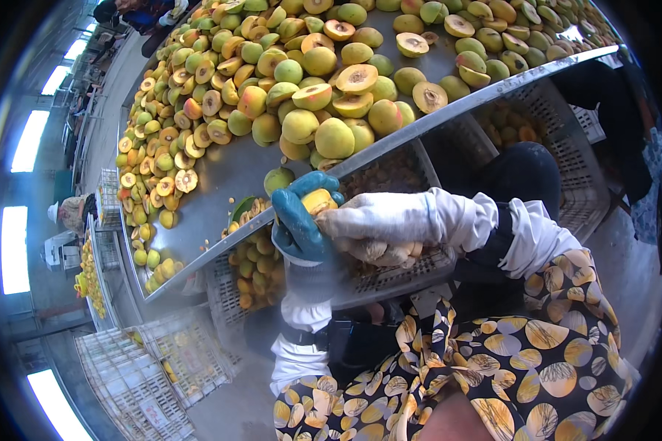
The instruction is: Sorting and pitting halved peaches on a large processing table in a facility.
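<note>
My left hand (303,220), in a blue-green rubber glove, grips a yellow peach (318,202) just over the near edge of a sheet-metal table (226,173). My right hand (378,220), in a soiled white cloth glove, is curled up against the fruit from the right. Its fingers hide whatever may be inside them. Beside the left glove, a green whole peach (278,180) rests on the table. Whole and halved peaches (334,138) are heaped beyond, many cut faces showing the pit.
Under the table edge stand a plastic crate of peaches (226,292), another crate (444,267) below my hands and a third (574,160) at right. White crates (127,380) lie at lower left. A person in a white hat (60,214) is at far left; another person (138,11) is at upper left.
</note>
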`<control>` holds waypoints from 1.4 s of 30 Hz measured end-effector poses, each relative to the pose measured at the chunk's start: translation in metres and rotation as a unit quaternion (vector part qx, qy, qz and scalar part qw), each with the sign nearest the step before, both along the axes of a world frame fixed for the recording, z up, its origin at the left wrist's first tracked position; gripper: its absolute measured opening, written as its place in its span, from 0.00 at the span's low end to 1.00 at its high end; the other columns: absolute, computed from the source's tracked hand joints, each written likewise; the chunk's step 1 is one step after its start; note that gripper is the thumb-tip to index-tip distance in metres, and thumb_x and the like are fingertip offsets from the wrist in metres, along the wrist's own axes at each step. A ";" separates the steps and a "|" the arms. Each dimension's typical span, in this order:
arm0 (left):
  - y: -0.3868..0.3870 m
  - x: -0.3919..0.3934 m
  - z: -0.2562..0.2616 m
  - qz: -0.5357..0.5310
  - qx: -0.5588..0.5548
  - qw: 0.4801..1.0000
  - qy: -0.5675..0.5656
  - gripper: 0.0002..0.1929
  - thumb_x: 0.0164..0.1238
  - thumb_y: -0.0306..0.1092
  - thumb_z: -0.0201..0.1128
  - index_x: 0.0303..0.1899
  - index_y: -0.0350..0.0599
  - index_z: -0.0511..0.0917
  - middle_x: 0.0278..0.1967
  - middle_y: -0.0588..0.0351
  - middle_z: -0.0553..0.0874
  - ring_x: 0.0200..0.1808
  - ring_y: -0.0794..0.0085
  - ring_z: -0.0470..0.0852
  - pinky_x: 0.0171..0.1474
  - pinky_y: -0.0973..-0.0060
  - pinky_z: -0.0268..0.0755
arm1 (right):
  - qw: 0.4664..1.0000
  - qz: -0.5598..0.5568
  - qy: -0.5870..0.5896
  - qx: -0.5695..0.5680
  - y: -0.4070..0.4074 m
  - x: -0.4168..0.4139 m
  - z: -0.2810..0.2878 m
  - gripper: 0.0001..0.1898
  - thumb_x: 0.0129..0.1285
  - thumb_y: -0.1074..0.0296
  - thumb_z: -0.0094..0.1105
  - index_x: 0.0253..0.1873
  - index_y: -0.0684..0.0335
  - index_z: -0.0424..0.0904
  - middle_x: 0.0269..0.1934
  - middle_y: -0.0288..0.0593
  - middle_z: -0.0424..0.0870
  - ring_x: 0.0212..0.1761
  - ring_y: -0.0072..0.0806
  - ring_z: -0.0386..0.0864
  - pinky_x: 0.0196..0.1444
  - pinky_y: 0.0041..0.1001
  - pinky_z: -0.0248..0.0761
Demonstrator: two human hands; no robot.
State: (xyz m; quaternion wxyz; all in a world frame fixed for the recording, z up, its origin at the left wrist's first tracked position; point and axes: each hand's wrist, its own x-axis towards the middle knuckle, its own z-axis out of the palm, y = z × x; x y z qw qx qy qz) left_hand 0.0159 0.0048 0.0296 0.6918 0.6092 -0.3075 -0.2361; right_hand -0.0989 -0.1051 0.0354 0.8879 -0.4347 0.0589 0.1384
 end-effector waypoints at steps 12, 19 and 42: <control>0.032 0.054 0.008 -0.071 0.164 0.981 0.076 0.39 0.79 0.68 0.38 0.46 0.36 0.83 0.33 0.47 0.88 0.29 0.65 0.87 0.38 0.72 0.83 | 0.772 -0.016 -0.158 -0.615 0.007 -0.004 0.001 0.19 0.71 0.48 0.57 0.42 0.61 0.83 0.29 0.51 0.86 0.32 0.49 0.86 0.36 0.43 0.79; 0.041 0.122 0.028 0.088 0.520 0.714 -0.461 0.28 0.71 0.59 0.58 0.51 0.38 0.83 0.45 0.38 0.88 0.45 0.52 0.88 0.53 0.61 0.79 | 0.708 0.062 -0.001 -0.704 0.009 -0.008 -0.029 0.21 0.70 0.46 0.55 0.46 0.60 0.85 0.32 0.52 0.87 0.36 0.50 0.87 0.41 0.44 0.81; 0.018 0.161 -0.023 -0.152 -0.012 0.978 0.140 0.29 0.70 0.39 0.64 0.66 0.29 0.69 0.56 0.42 0.82 0.59 0.59 0.82 0.61 0.59 0.75 | 0.960 -0.142 0.053 -0.233 0.008 0.001 0.017 0.24 0.76 0.44 0.49 0.49 0.63 0.78 0.22 0.40 0.77 0.18 0.28 0.78 0.22 0.30 0.72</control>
